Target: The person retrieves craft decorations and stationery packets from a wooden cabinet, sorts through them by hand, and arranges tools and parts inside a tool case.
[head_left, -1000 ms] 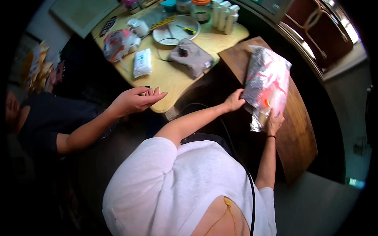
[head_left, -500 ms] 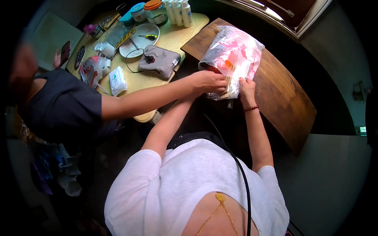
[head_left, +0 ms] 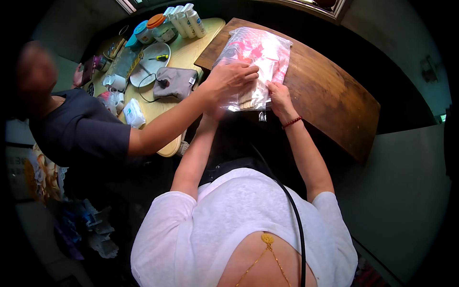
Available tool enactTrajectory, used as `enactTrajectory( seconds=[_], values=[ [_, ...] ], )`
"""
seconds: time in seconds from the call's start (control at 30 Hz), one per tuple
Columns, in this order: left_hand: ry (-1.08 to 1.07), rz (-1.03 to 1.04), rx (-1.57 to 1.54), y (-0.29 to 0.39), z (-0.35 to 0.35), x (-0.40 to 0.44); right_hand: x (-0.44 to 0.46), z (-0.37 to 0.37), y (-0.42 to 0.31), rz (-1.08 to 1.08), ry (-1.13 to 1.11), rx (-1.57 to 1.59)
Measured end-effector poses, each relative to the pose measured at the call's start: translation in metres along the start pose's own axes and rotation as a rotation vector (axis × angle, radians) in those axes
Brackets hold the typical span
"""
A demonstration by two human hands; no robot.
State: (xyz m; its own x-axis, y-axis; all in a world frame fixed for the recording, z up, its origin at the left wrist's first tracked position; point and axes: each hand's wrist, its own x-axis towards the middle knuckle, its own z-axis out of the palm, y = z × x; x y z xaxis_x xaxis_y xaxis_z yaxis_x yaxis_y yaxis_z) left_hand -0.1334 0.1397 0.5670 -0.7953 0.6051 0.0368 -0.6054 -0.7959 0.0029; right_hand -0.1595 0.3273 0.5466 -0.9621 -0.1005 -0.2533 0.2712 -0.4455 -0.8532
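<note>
A clear plastic bag point(head_left: 267, 52) with pink and red contents lies on the dark wooden table point(head_left: 330, 91). Thin light sticks point(head_left: 247, 100) show through its near end. My right hand point(head_left: 282, 99), with a red bead bracelet, pinches the bag's near right edge. Near the bag's left corner is my left hand point(head_left: 215, 113), mostly hidden behind the co-worker's forearm and blurred, so its fingers cannot be made out. The co-worker's hand point(head_left: 232, 79) reaches over the left part of the bag, above the sticks.
On the pale table point(head_left: 165, 138) are a grey cushion-like pouch point(head_left: 174, 82) with a cable, a white plate point(head_left: 143, 76), a wipes pack point(head_left: 134, 114), white cups, jars and pump bottles point(head_left: 196, 21). A person in dark clothes point(head_left: 81, 124) stands at the left, holding a phone.
The co-worker's hand has come from the left onto the bag. The bag now lies flatter on the wooden table, and the view has shifted to the right.
</note>
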Motion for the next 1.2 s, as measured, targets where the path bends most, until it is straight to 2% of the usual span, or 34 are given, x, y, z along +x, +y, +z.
enactTrajectory(
  seconds=[0.03, 0.1, 0.17, 0.23, 0.3, 0.37, 0.4, 0.47, 0.5, 0.57, 0.63, 0.73, 0.8, 0.83, 0.87, 0.9, 0.97, 1.03, 1.07, 1.13, 1.17, 1.2],
  values=[
    [0.049, 0.335, 0.480, -0.008, 0.001, -0.010, -0.010, 0.005, -0.010, 0.037, 0.008, 0.013],
    [-0.021, 0.338, 0.439, -0.006, -0.001, -0.014, -0.013, 0.001, -0.015, 0.111, -0.046, 0.001],
    [-0.086, 0.341, 0.394, 0.001, -0.018, -0.019, -0.016, 0.001, -0.018, 0.232, -0.089, 0.151],
    [-0.067, 0.228, 0.122, 0.009, -0.035, -0.020, -0.012, -0.003, -0.013, 0.233, -0.114, 0.152],
    [-0.297, 0.155, 0.330, 0.001, -0.037, -0.020, -0.013, -0.005, -0.009, 0.264, -0.044, 0.133],
    [-0.112, 0.264, 0.503, -0.002, -0.047, -0.023, -0.008, -0.015, 0.004, 0.240, -0.043, 0.137],
    [-0.112, 0.263, 0.505, -0.002, -0.052, -0.020, -0.004, -0.023, 0.013, 0.206, -0.056, 0.178],
    [0.197, 0.366, 0.441, -0.004, -0.056, -0.014, -0.006, -0.027, 0.011, 0.189, -0.065, 0.239],
    [0.197, 0.367, 0.442, -0.007, -0.058, -0.015, -0.010, -0.030, 0.011, 0.190, -0.066, 0.239],
    [0.341, 0.388, 0.564, -0.010, -0.072, -0.022, -0.023, -0.023, -0.001, 0.287, 0.062, 0.210],
    [0.328, 0.356, 0.478, -0.011, -0.083, -0.025, -0.021, -0.029, 0.008, 0.304, 0.057, 0.222],
    [0.349, 0.346, 0.551, -0.008, -0.096, -0.026, -0.018, -0.041, 0.021, 0.243, -0.001, 0.216],
    [0.134, 0.319, 0.477, -0.012, -0.087, -0.027, -0.007, -0.057, 0.036, 0.177, 0.024, 0.175],
    [0.165, 0.288, 0.385, -0.020, -0.072, -0.025, -0.003, -0.060, 0.040, 0.108, 0.046, 0.136],
    [0.070, 0.194, 0.283, -0.015, -0.078, -0.022, -0.023, -0.039, 0.014, 0.085, 0.058, 0.206],
    [-0.025, 0.102, 0.180, -0.009, -0.086, -0.020, -0.020, -0.043, 0.018, 0.088, 0.057, 0.206],
    [-0.017, 0.090, 0.067, -0.016, -0.075, -0.022, -0.021, -0.046, 0.012, 0.052, 0.058, 0.099],
    [0.180, 0.174, 0.270, -0.020, -0.058, -0.021, -0.025, -0.046, 0.011, 0.053, 0.075, 0.103],
    [0.168, 0.238, 0.262, -0.025, -0.055, -0.020, -0.026, -0.045, 0.013, 0.011, 0.058, 0.084],
    [0.102, 0.388, 0.481, -0.034, -0.053, -0.012, -0.025, -0.048, 0.018, -0.031, 0.036, 0.066],
    [0.090, 0.427, 0.617, -0.037, -0.051, -0.014, -0.026, -0.054, 0.020, 0.035, 0.049, -0.018],
    [0.089, 0.430, 0.617, -0.037, -0.050, -0.016, -0.026, -0.057, 0.024, 0.100, 0.062, -0.103]
  ],
)
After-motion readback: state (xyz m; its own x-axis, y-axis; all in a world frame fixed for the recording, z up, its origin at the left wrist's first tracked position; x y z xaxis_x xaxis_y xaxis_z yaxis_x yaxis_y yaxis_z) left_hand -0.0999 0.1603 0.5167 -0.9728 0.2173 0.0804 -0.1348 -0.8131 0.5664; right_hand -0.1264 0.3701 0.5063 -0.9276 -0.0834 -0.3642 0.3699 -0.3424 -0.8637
